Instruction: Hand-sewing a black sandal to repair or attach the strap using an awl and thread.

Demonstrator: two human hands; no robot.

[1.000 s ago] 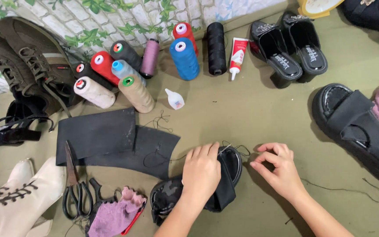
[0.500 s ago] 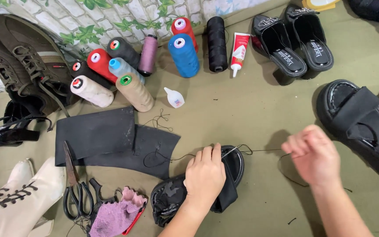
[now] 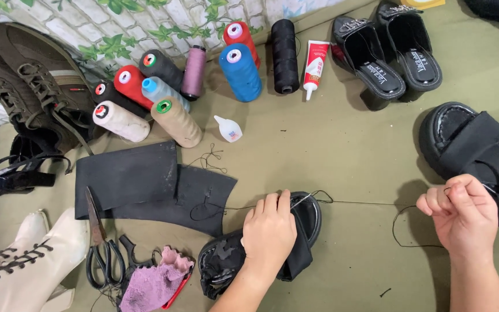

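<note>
Head view, looking down on an olive-green table (image 3: 342, 150). Left hand (image 3: 268, 231) lies palm down on a black sandal (image 3: 304, 222), fingers flat and pressing it to the table, not curled round it. Sandal sits low and centre; its long axis runs from lower left to upper right, with the rounded end showing past the fingertips toward the upper right. Right hand (image 3: 463, 216) is closed in a loose fist, pinching a black thread (image 3: 365, 203) drawn taut and near level from the sandal across to that fist (a slack loop hangs just below it). Black rubber sheets (image 3: 145, 182) lie left of the sandal, scissors (image 3: 100, 254) and a pink cloth (image 3: 156, 283) further left. Thread spools (image 3: 168, 101) stand along the back, well apart from both hands.
</note>
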